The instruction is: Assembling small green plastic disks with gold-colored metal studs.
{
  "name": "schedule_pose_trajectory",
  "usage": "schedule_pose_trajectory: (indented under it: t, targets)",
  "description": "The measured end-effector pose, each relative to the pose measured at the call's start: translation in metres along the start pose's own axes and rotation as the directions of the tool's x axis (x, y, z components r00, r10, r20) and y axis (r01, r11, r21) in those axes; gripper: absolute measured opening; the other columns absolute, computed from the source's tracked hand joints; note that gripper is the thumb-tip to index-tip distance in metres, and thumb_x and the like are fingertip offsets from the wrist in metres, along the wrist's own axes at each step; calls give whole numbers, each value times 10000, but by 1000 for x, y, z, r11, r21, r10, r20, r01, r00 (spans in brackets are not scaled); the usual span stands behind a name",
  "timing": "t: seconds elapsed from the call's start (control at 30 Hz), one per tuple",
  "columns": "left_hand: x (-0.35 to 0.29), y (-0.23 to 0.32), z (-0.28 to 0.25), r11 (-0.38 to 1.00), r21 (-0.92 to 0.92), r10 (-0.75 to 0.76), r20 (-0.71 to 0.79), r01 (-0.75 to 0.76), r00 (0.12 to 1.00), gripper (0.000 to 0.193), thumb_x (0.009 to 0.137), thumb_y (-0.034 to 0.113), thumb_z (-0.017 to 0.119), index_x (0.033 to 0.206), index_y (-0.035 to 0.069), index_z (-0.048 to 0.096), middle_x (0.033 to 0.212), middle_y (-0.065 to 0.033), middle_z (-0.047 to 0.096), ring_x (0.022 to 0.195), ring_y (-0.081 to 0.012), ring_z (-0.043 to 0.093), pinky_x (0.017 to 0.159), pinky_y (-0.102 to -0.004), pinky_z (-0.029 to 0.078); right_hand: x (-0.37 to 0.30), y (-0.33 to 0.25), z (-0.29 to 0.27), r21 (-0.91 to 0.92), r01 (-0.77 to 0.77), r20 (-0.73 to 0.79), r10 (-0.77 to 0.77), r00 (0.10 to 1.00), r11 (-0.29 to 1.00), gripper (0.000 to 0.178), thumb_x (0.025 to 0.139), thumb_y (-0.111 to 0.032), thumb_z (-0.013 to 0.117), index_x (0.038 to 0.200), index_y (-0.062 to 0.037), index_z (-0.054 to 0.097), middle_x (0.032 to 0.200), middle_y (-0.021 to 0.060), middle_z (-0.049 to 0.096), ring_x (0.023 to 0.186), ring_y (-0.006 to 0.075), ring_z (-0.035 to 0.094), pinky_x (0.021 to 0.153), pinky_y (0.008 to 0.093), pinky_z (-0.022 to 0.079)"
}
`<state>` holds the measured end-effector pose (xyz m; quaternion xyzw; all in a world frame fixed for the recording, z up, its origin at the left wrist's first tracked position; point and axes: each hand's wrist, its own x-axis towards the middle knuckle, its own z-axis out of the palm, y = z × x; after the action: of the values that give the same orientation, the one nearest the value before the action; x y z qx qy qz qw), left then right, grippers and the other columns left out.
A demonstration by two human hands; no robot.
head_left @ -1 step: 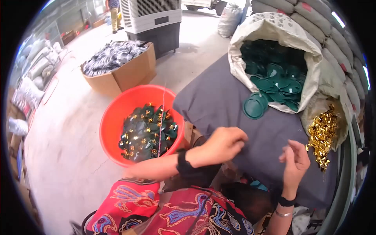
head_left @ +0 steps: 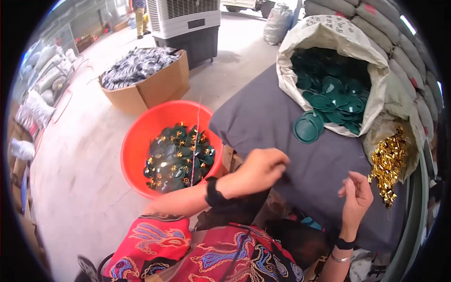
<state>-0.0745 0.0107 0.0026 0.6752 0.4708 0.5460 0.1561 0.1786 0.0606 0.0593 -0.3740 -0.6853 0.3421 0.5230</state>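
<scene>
My left hand (head_left: 259, 172) hovers over the near left part of the grey cloth (head_left: 256, 108), its fingers curled together. Whatever they may hold is hidden. To the right, my right hand (head_left: 357, 193) is raised with bent fingers close to the thumb; anything between them is too small to make out. Beside it lies a heap of shiny gold caps (head_left: 388, 157), spilling from a sack. Beyond both hands, flat round green discs (head_left: 334, 101) fill an open white woven sack (head_left: 287, 75), with a couple lying at its mouth.
Left of the cloth stands a red basin (head_left: 129, 160) of green discs with gold caps; a thin string (head_left: 195, 145) crosses it. Farther back are a cardboard box (head_left: 162, 87) of grey pieces and an air cooler (head_left: 195, 42). Stacked sacks (head_left: 383, 33) line the right; a person (head_left: 139, 16) stands far off.
My left hand has shifted slightly left and toward the basin. The right hand stays nearly in place. The view has moved a little.
</scene>
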Motion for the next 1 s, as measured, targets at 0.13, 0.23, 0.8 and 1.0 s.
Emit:
schedule_pose_trajectory:
  t: [0.13, 0.23, 0.8, 1.0]
  targets:
    - [-36, -47, -52, 962, 158, -146, -391, 222, 909, 192, 789, -5, 603, 980, 13, 613, 786, -78, 609, 693, -112, 586, 625, -267, 479, 0, 44, -23, -11, -48, 20, 48, 999, 999, 134, 889, -19, 544, 1008, 26, 587, 755, 33, 585, 584, 46, 519, 506, 172, 412]
    - [-84, -94, -87, 785, 457, -130, -538, 418, 833, 327, 729, -16, 578, 1054, 24, 560, 920, -161, 592, 796, -287, 616, 690, -343, 497, 2, 62, -26, -24, -102, 18, 103, 995, 994, 129, 888, -22, 541, 1002, 23, 581, 751, 34, 571, 552, 49, 499, 478, 173, 389]
    - [-243, -160, -88, 156, -121, -984, 62, 980, 164, 927, 700, 287, 783, 1388, -74, 278, 1235, -180, 558, 1065, -274, 571, 778, -344, 501, 0, 80, -29, -31, -125, 36, 126, 991, 992, 124, 890, -19, 526, 1005, 10, 564, 766, 11, 551, 564, 33, 474, 481, 166, 358]
    - [-249, -154, -61, 67, -189, -987, 128, 980, 93, 766, 773, 206, 702, 1408, 56, 301, 1130, -167, 587, 962, -262, 600, 661, -399, 517, -3, 80, -30, 4, -101, 9, 101, 995, 995, 138, 891, -21, 517, 1017, 12, 562, 767, 5, 546, 566, 36, 472, 491, 166, 353]
